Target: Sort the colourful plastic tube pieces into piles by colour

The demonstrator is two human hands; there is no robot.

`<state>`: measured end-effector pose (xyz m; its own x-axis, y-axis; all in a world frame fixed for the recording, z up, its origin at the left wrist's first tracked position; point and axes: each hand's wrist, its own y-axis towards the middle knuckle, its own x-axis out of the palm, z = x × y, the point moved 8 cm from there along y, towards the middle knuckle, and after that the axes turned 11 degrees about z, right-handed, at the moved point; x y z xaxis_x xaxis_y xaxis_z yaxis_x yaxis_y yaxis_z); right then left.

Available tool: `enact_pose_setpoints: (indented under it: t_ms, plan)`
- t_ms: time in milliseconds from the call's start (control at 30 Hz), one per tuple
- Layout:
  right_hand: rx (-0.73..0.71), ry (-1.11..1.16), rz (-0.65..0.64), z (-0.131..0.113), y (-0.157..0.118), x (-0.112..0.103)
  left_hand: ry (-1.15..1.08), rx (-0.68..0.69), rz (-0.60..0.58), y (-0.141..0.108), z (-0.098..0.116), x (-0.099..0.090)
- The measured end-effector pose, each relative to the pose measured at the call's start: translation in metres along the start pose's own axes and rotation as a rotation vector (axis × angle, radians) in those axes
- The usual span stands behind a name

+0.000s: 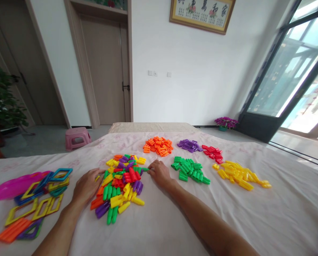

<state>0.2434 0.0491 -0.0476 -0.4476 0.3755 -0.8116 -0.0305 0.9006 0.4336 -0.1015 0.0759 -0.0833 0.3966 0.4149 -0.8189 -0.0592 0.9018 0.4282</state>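
Observation:
A mixed pile of plastic tube-shaped building pieces [116, 192] in green, yellow, red, orange and purple lies in front of me. At its left edge is my left hand [86, 186], fingers curled together, with a small yellow plastic piece [97, 178] showing between thumb and fingers. On the pile's right side my right hand [160, 173] is closed, fingertips on the end of a green plastic piece [145, 169]. Right of that hand lies a heap of green pieces [189, 169]. Its fingertips are partly hidden by the hand itself.
Sorted heaps of orange [159, 145], purple [189, 145], red [213, 153] and yellow pieces [240, 173] lie farther back and right on the pale cloth [169, 227]. Magnetic frame tiles [22, 212] and a pink bag [14, 186] are at left. A pink stool [78, 138] stands beyond.

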Motion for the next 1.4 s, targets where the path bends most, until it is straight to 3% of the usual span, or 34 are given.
enact_pose_setpoints:
  t_ms: [133, 267, 533, 667, 800, 933, 1133, 1267, 1400]
  plan:
    - [0.047, 0.009, 0.064, 0.010, 0.000, -0.014, -0.001, 0.002, -0.011, 0.001, -0.002, 0.002]
    - [0.075, -0.087, 0.169, 0.029, 0.009, -0.050, -0.004, -0.003, -0.031, 0.001, -0.005, 0.005]
    - [0.299, -0.326, 0.324, 0.109, 0.015, -0.123, 0.009, -0.008, -0.039, 0.001, -0.005, 0.005]
    - [0.395, -0.403, 0.412, 0.139, 0.003, -0.142, 0.004, -0.010, -0.039, 0.001, -0.003, 0.004]
    - [0.411, -0.379, 0.505, 0.140, 0.000, -0.150, 0.009, -0.013, -0.038, 0.001, -0.002, 0.003]
    - [0.200, -0.184, 0.554, 0.104, 0.010, -0.132, 0.008, -0.004, -0.014, 0.000, 0.002, -0.001]
    - [-0.114, 0.095, 0.273, 0.022, 0.007, -0.054, -0.001, -0.013, -0.008, -0.001, 0.005, -0.004]
    - [-0.178, 0.081, 0.116, -0.015, -0.007, -0.021, -0.005, 0.001, 0.002, -0.002, 0.006, -0.005]
    - [-0.110, 0.027, 0.034, -0.027, -0.008, -0.008, -0.004, 0.001, 0.003, -0.003, 0.007, -0.006]
